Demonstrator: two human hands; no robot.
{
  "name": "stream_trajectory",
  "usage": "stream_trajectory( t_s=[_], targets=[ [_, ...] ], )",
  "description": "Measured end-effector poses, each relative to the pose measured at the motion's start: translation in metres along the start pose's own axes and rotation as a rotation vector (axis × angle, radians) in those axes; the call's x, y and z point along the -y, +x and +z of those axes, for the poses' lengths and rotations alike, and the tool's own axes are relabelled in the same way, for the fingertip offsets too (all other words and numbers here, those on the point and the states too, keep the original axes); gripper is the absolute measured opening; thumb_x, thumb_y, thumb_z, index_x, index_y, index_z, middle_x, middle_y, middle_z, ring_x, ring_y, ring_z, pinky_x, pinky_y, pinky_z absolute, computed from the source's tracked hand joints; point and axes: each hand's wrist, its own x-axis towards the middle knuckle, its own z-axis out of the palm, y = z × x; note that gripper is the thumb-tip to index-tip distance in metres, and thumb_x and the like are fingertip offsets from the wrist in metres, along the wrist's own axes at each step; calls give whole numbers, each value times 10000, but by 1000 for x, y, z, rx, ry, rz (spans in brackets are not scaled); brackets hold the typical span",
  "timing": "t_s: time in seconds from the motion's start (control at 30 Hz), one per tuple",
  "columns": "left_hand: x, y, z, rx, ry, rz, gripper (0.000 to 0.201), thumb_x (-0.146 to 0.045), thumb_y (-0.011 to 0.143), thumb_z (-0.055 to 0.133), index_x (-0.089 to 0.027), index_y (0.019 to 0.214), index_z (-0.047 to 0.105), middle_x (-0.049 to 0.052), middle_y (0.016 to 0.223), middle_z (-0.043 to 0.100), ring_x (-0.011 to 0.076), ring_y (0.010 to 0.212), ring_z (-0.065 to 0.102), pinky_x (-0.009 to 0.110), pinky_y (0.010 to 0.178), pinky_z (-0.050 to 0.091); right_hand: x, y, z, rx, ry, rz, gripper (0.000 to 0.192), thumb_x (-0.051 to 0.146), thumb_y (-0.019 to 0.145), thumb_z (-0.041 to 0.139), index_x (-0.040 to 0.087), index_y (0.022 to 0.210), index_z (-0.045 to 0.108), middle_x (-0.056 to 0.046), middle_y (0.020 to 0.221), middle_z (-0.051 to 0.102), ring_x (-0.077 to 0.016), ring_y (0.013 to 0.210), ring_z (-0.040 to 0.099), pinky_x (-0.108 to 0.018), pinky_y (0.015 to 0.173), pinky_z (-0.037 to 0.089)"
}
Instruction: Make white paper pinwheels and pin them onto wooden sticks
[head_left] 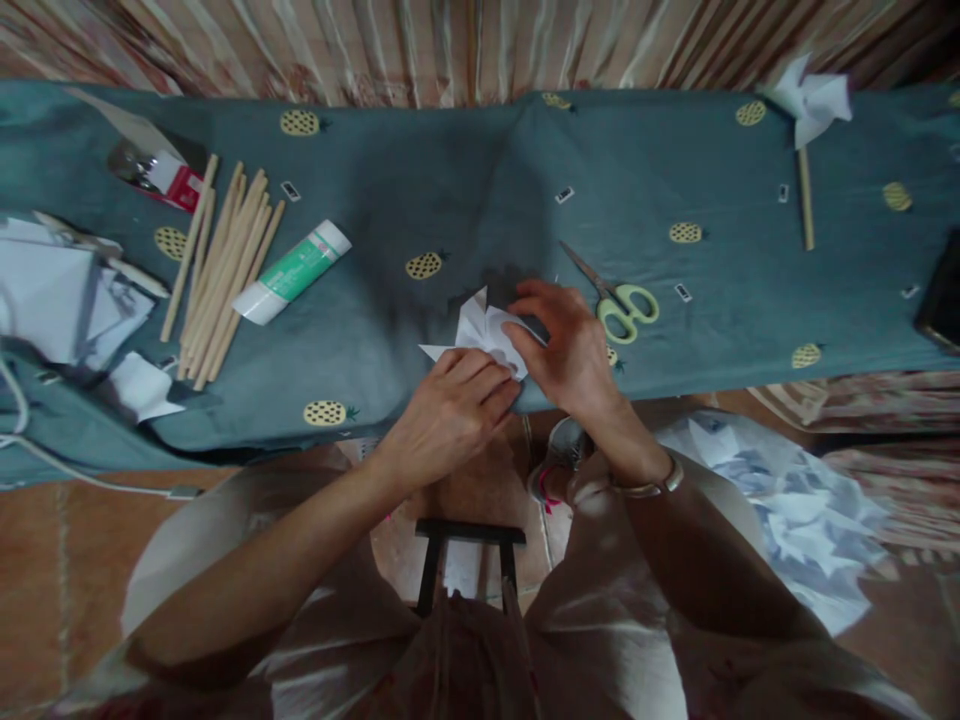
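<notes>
A white paper pinwheel [474, 322] lies at the front edge of the cloth-covered table, its pointed blades sticking out to the left and upward. My left hand [459, 402] is closed over its near side, fingers bent onto the paper. With thumb and fingers curled, my right hand [559, 345] grips the pinwheel's right side. Part of the paper is hidden under both hands. Just right of my right hand lie scissors [628, 308] with light green handles. A green and white glue tube [292, 272] rests further left.
Several wooden sticks [225, 280] lie at left, near an opened red box [184, 187] and white paper sheets [45, 290]. A finished pinwheel on a stick [806, 200] lies at right, a dark phone-like object [943, 295] beyond. A plastic bag of folded paper [795, 520] sits on the floor.
</notes>
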Motion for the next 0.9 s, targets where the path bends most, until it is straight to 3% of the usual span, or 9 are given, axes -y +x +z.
stream_trajectory(
  t_s=[0.23,0.77,0.9],
  targets=[
    [10,-4,-3,-6,40,-11,162,-162,945,517,-135,1036,647,76,976,697,225,945,579,373,814,440,-4,-7,-11,-92,21,82,107,176,834,591,218,781,674,-74,1067,728,-249,1016,640,-460,950,498],
    [4,-3,0,50,57,7,170,-186,959,501,-144,1029,650,73,968,692,210,881,596,354,757,452,-3,-22,-17,-108,39,161,55,210,803,654,218,751,673,-75,1060,725,-265,1032,631,-488,961,490],
    [4,-5,-2,37,67,18,157,-156,948,508,-136,1005,653,78,958,697,206,865,611,342,744,465,3,-24,-27,-136,90,115,61,237,827,650,237,768,665,-51,1056,721,-252,1023,639,-491,962,490]
  ],
)
